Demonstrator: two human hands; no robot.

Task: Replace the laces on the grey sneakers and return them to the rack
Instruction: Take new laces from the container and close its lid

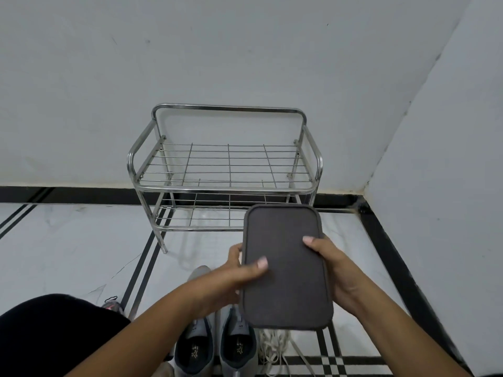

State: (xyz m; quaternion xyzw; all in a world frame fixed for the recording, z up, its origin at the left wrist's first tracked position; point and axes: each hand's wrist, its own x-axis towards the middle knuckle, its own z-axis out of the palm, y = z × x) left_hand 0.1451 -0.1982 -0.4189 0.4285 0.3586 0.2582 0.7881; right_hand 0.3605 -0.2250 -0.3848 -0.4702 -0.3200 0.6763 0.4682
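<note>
Two grey sneakers (215,346) stand side by side on the floor at the bottom centre, toes pointing away from me, partly hidden behind my arms. White laces (275,346) lie in a loose pile just right of them. A dark flat phone-like slab (285,268) is held up in front of me. My left hand (231,273) grips its left edge with the thumb on its face. My right hand (334,268) grips its right edge. The steel wire shoe rack (226,167) stands against the wall beyond, both shelves bare.
A white wall (449,159) closes in on the right, forming a corner behind the rack. The floor (68,254) is white tile with black stripes. My dark-clothed knee (54,330) is at the lower left, with a small reddish object (113,306) beside it.
</note>
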